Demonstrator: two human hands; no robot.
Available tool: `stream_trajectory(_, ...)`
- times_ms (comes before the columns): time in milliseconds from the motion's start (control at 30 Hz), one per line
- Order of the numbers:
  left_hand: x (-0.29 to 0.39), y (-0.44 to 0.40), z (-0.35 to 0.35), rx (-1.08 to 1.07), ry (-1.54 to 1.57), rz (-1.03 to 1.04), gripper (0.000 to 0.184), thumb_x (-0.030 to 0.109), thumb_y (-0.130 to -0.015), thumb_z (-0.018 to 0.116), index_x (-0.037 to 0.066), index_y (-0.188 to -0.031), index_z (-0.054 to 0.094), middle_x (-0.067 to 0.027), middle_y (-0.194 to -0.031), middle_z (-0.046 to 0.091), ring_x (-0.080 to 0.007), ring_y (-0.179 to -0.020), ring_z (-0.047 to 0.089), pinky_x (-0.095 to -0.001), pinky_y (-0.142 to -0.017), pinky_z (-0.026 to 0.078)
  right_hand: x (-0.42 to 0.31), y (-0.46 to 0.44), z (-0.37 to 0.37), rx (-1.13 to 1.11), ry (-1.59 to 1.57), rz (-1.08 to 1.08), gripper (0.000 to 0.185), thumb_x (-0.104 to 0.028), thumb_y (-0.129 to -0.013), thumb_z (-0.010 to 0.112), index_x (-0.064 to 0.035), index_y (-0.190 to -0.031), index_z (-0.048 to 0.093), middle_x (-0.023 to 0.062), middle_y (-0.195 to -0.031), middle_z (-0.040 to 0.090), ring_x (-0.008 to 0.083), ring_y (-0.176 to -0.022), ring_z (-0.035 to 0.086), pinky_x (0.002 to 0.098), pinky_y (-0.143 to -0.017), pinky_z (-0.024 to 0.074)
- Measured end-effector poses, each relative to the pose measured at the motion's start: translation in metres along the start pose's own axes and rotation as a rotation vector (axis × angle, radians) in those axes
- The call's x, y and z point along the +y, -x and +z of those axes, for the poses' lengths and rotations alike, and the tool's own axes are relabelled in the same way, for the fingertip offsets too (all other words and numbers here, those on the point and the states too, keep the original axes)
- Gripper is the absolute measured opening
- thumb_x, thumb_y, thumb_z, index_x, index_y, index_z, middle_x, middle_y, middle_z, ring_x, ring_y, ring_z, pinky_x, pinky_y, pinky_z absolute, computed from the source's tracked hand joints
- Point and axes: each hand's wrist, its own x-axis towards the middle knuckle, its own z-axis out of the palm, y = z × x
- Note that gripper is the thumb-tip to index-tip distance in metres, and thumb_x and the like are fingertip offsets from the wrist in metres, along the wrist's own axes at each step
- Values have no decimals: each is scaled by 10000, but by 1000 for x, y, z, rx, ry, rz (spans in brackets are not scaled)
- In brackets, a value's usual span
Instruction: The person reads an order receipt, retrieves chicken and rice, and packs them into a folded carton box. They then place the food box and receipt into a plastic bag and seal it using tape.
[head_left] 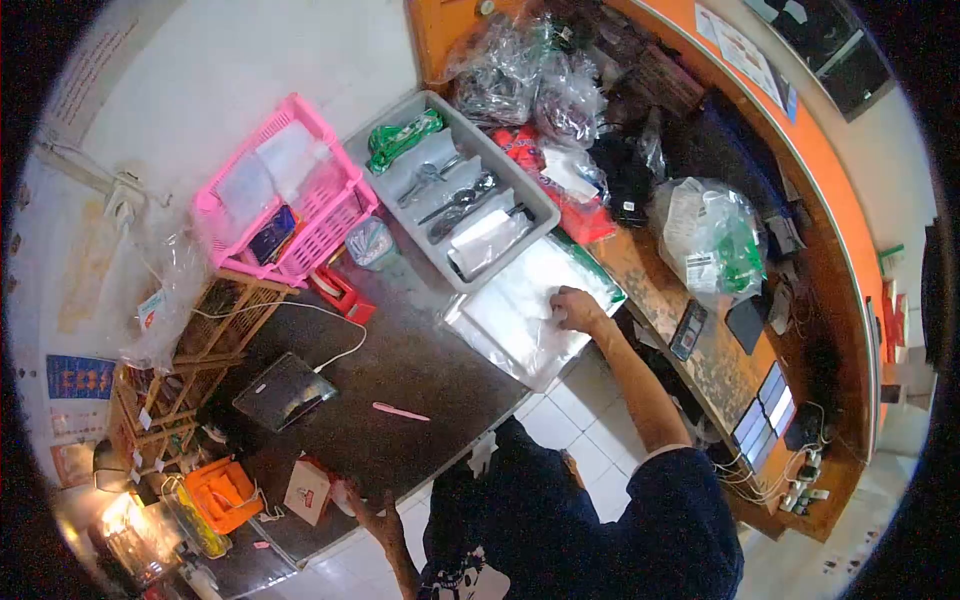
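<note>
My right hand (578,310) reaches down onto a stack of clear plastic bags (510,325) at the table's edge. Its fingers are closed, pinching the upper plastic. Low in the view, my left hand (376,518) is by the front edge of the dark table, its thumb and fingers apart. Just beside its fingertips stands a small white and red box (307,491). A pale blur lies at those fingertips, too unclear to name.
A grey divided tray (545,215) holds cutlery behind the bags, beside a pink basket (215,215). On the dark table (420,360) lie a pink pen (401,412), a black tablet-like device (285,392) and a red tape dispenser (345,295). An orange container (222,497) stands lower left.
</note>
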Motion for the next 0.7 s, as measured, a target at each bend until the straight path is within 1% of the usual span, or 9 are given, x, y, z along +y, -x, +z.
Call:
stream_trajectory(33,0,4,1,9,-11,0,855,181,-838,778,62,-1550,321,-231,-1517,416,-382,-1372,422,-507,-1122,351,-6,-3,-11,-14,-8,-28,183,-165,-685,725,-115,-822,615,57,-884,641,298,-867,642,416,-730,543)
stream_trajectory(133,0,14,11,-12,95,-228,859,156,-832,767,59,-1554,312,-228,-1529,395,-382,-1383,406,-495,-1106,376,22,-4,26,13,15,-30,146,-136,-719,691,-126,-854,637,56,-936,631,294,-896,633,409,-750,544)
stream_trajectory(200,-3,18,25,-8,-22,-79,853,125,-830,755,57,-1555,311,-215,-1498,421,-359,-1345,441,-476,-1069,417,11,0,22,216,85,-77,154,-84,-731,643,-134,-876,658,66,-924,637,296,-904,621,409,-753,543)
stream_trajectory(300,70,-8,36,-27,-7,-40,848,114,-828,753,53,-1553,316,-206,-1461,451,-341,-1328,461,-452,-1047,435,-4,-2,-2,168,206,-39,161,-65,-721,625,-126,-866,654,71,-933,640,306,-904,619,423,-753,543)
stream_trajectory(433,87,-25,77,-139,214,-80,830,68,-823,743,44,-1543,330,-196,-1442,479,-309,-1315,487,-397,-1001,465,-49,-6,-105,213,157,-115,202,-5,-689,584,-87,-862,646,142,-800,619,344,-793,619,461,-687,523)
stream_trajectory(500,112,-49,100,-361,251,-72,814,96,-828,760,22,-1526,348,-207,-1470,462,-301,-1309,497,-388,-970,490,-110,-1,-197,341,172,29,211,-46,-674,623,-77,-881,644,177,-796,658,390,-771,641,488,-699,514)
stream_trajectory(567,170,-78,123,-452,301,27,863,177,-805,807,12,-1516,347,-229,-1492,435,-330,-1338,469,-436,-1017,459,-130,4,-228,425,5,71,201,-46,-691,610,-64,-889,641,196,-787,658,405,-739,642,491,-684,505)
stream_trajectory(633,247,-111,138,-338,361,246,961,255,-757,853,16,-1523,325,-227,-1481,446,-363,-1365,433,-486,-1097,374,-159,9,-250,502,-174,102,192,-46,-709,597,-51,-897,637,214,-777,659,420,-707,643,493,-668,497)
stream_trajectory(700,316,-137,146,-279,430,436,1012,304,-717,874,29,-1521,325,-228,-1463,457,-407,-1374,405,-508,-1152,287,-205,26,-261,171,66,-71,165,-73,-763,596,-25,-914,642,240,-775,647,426,-715,646,488,-641,479)
